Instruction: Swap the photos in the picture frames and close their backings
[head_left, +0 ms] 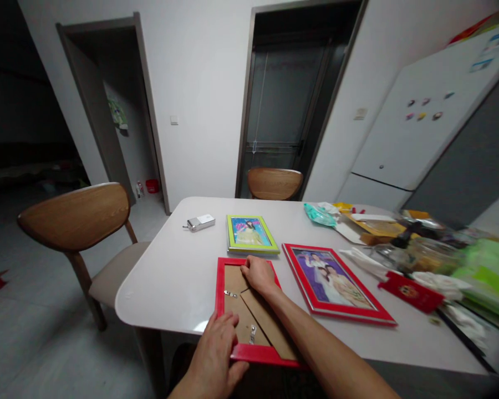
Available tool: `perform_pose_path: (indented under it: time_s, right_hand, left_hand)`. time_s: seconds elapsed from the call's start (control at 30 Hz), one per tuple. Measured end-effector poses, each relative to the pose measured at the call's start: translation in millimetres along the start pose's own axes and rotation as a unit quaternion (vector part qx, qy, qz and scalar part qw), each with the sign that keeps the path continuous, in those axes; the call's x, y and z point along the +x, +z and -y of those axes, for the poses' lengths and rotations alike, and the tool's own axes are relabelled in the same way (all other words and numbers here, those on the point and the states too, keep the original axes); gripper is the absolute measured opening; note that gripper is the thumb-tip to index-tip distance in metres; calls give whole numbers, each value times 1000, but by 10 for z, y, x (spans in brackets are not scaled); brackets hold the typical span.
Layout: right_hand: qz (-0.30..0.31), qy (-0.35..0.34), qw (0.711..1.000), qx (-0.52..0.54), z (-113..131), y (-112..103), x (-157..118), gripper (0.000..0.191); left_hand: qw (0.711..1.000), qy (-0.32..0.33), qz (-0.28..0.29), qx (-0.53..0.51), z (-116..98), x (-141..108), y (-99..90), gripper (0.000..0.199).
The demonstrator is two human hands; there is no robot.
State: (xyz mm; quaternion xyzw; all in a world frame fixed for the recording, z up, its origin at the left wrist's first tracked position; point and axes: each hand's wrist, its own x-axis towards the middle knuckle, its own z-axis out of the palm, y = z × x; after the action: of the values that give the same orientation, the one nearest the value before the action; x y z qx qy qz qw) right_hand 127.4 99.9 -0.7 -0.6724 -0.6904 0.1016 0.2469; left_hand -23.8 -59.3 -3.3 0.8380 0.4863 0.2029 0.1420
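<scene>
A red picture frame [220,285] lies face down at the table's near edge, its brown backing board [242,317] showing. Two metal clips are visible on the board, one [230,294] at the left and another [253,333] near the bottom. My left hand [216,350] grips the frame's lower left corner, thumb below and fingers on top. Curled at the top of the board is my right hand [260,274]; what its fingertips pinch is hidden. The frame's stand flap [266,324] runs under my right forearm, which covers much of the right side.
A lime-green framed photo [253,235] lies beyond, and a larger red framed photo [332,277] sits to the right. A small silver device [201,223] rests at the left. Packaging, a red envelope [411,291] and a green bag [488,271] crowd the right. Wooden chairs [77,216] stand around.
</scene>
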Motion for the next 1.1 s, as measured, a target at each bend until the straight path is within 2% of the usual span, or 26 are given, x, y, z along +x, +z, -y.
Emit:
perform_pose_path:
  time_s: [0.1,0.23,0.33,0.4,0.47,0.53,0.6,0.63,0.7,0.77,0.8,0.87,0.97,1.03,1.1]
  right_hand:
    - [-3,-20,999,41,23,-83,-53,18]
    - [-22,-56,993,103,-74,-338,-210,22]
    - [-55,-36,963,260,-279,-578,-401,22]
    - [-83,32,911,402,-403,-693,-571,25]
    - [-94,116,841,520,-437,-726,-777,28]
    - [-34,175,765,619,-337,-673,-996,31]
    - [88,200,689,691,-133,-581,-1182,33]
    - [128,204,651,720,-22,-544,-1247,33]
    - [104,186,595,775,137,-532,-1301,31]
    - [31,165,571,803,124,-635,-1255,26]
    - [2,159,574,803,39,-729,-1203,25]
    - [-28,154,612,775,-262,-976,-1063,25]
    - [-39,176,718,672,-871,-1364,-819,19]
    - [-42,195,796,572,-1248,-1547,-662,15]
    - [-38,195,867,458,-1544,-1641,-524,15]
  left_hand:
    - [999,-7,22,28,-132,75,-12,48]
    - [997,26,48,49,-269,256,72,44]
    - [998,26,47,32,-245,302,91,40]
    - [999,40,21,-15,-220,275,20,36]
    - [993,52,-30,-102,-259,236,-108,28]
    - [969,25,-105,-222,-392,220,-248,16]
    - [916,-31,-163,-366,-590,247,-359,14]
    - [881,-57,-174,-436,-692,279,-399,18]
    - [814,-91,-171,-548,-860,379,-455,28]
    - [770,-96,-175,-606,-954,520,-493,36]
    - [758,-90,-184,-620,-976,602,-505,42]
    - [749,-81,-176,-634,-990,776,-493,53]
    - [745,-89,-92,-655,-1002,1029,-309,65]
    - [745,-89,-45,-660,-1023,1181,-72,67]
    - [762,-76,-24,-642,-1040,1322,196,65]
